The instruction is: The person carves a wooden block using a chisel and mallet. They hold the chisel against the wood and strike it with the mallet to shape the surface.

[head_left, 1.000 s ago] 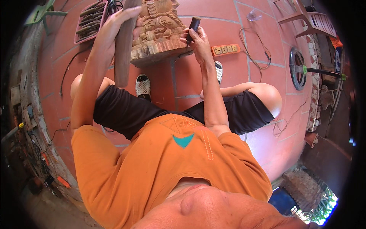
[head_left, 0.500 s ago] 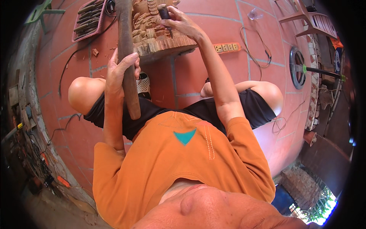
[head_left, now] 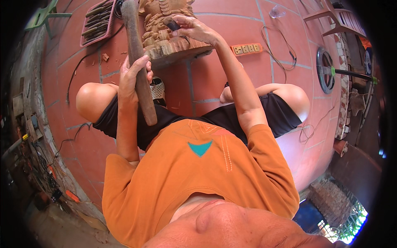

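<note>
My left hand (head_left: pixel 131 76) is closed round a long brown wooden mallet (head_left: pixel 133 39). Its thick end reaches up beside the carving, and its handle end hangs over my lap. In my right hand (head_left: pixel 197 31) is a carving chisel (head_left: pixel 171 23) with a dark handle, pinched between thumb and fingers and lying at a slant. The hand rests close against a pale wood carving (head_left: pixel 154 29) full of relief, which stands on a rough wooden base. The chisel's tip is hard to make out against the carved wood. Mallet and chisel are apart.
A pink basket (head_left: pixel 113 24) of several chisels lies at the far left, with a black cable beside it. Right of the carving are an orange power strip (head_left: pixel 247 49) and its cord. A wheel-shaped stand base (head_left: pixel 325 70) and a plastic chair (head_left: pixel 337 20) are farther right. Wood chips dot the tiles.
The chisel has gone from nearly upright to a strong slant, and my right hand sits slightly lower. The mallet leans a little more, still in my left hand.
</note>
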`<move>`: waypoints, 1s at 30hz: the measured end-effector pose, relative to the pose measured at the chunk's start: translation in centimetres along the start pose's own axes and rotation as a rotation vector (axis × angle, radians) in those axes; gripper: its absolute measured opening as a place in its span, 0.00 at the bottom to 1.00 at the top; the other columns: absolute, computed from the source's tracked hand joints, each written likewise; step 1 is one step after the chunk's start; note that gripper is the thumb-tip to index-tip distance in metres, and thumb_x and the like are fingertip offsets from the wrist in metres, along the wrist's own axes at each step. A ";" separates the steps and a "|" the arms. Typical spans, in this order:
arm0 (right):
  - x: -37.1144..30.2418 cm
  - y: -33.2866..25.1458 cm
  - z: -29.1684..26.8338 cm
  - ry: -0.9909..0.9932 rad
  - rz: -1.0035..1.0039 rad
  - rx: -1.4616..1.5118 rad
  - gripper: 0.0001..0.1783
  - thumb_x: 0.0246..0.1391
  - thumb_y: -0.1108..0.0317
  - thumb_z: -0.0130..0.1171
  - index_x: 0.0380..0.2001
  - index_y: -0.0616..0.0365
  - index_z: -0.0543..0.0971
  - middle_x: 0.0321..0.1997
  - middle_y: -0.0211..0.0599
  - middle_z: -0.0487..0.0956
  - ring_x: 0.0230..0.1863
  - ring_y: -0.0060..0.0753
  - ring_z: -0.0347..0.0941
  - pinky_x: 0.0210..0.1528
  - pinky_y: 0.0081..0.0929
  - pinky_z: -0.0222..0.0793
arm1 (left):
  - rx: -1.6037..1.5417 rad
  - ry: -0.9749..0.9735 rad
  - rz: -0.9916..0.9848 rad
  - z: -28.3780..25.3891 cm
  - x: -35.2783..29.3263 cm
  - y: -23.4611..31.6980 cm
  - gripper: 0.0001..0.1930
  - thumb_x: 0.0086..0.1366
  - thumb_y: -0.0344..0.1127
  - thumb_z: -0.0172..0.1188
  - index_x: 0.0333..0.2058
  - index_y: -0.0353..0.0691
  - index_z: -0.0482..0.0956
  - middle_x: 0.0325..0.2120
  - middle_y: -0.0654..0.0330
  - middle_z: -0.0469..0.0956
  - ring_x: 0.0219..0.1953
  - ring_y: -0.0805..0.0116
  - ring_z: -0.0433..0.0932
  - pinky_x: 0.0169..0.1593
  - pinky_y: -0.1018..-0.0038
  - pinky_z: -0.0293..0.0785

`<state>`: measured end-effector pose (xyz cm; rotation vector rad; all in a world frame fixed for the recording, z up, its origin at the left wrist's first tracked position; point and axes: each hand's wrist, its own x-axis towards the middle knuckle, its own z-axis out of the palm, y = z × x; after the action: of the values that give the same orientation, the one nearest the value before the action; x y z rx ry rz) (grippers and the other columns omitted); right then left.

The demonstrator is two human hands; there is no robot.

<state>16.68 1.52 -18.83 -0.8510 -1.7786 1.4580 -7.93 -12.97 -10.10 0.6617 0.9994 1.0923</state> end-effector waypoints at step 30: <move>-0.7 -1.8 0.4 0.033 0.019 0.029 0.24 0.56 0.71 0.69 0.57 0.53 0.79 0.43 0.27 0.81 0.43 0.21 0.77 0.47 0.22 0.77 | 0.154 0.018 -0.017 1.2 0.1 -0.8 0.16 0.63 0.37 0.70 0.42 0.40 0.72 0.24 0.65 0.75 0.17 0.77 0.74 0.20 0.81 0.70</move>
<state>16.55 0.44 -17.14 -0.8746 -1.7259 1.4701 -6.51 -13.11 -10.31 0.7671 1.1103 1.0148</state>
